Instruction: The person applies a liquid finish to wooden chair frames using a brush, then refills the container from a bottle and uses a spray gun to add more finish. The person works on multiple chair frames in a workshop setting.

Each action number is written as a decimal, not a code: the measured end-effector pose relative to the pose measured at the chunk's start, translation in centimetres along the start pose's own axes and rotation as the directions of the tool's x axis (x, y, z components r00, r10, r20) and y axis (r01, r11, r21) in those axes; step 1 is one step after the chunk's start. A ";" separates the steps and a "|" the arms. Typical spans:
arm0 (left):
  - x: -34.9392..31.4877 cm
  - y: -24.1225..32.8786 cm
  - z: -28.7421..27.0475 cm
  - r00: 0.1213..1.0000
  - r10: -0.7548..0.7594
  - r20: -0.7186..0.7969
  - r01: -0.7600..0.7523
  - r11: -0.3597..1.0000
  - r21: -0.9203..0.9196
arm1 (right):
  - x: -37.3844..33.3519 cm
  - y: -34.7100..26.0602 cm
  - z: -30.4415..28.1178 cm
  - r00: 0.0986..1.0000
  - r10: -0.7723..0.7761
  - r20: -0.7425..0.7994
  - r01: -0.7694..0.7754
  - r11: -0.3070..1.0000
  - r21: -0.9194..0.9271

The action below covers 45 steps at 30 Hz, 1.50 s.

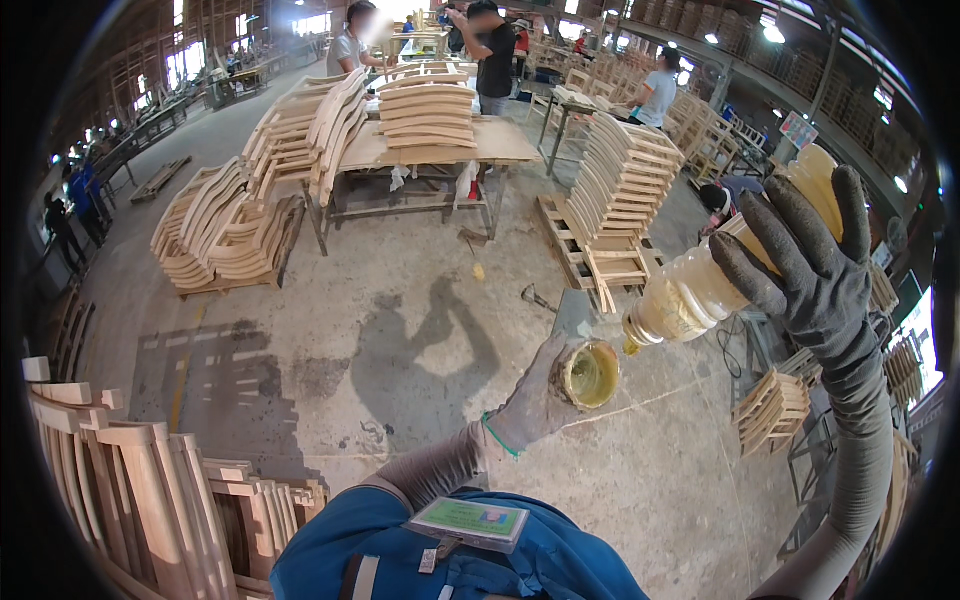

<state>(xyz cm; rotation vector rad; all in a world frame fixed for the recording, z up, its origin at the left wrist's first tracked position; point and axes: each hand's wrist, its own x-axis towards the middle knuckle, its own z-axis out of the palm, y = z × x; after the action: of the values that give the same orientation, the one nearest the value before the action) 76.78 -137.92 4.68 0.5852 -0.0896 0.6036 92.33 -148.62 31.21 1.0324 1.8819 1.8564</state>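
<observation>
My left hand (528, 405), in a pale glove with a green cuff edge, is closed round a small round cup (590, 375). Yellowish stuff coats the cup's inside and rim. Beyond that hand a flat grey blade-like piece (573, 314) sticks up; its lower end is hidden. Raised at the right, my right hand (810, 255) wears a dark grey glove and grips a clear plastic bottle (690, 297) with yellowish contents. The bottle lies tilted, its yellow-smeared mouth pointing down and left, just right of the cup and apart from it.
Wooden chair frames are stacked on a pallet (565, 245) ahead, and more stand on and beside a worktable (510, 140). Upright wooden parts (150, 490) crowd the near left. Several people work farther back. A smaller wood stack (772, 412) sits at the right.
</observation>
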 end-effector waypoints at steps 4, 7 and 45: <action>0.0 -0.2 -0.1 1.000 -0.014 -0.008 0.013 0.999 -0.036 | -0.1 0.1 -0.2 1.000 -0.013 0.025 0.014 1.000 -0.027; 0.3 -0.2 -0.6 0.994 -0.108 -0.017 0.102 0.975 -0.200 | 0.1 0.1 -0.2 1.000 -0.010 -0.003 0.010 1.000 -0.021; -0.7 -2.1 -2.0 0.887 0.374 0.271 -0.447 0.551 0.705 | -2.1 0.3 0.3 0.994 -0.071 0.083 0.069 0.997 0.028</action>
<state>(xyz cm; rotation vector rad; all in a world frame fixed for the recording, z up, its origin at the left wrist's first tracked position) 77.26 -138.59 1.81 1.4488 -0.0562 1.0965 94.10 -149.84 30.84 1.0225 1.8731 1.7278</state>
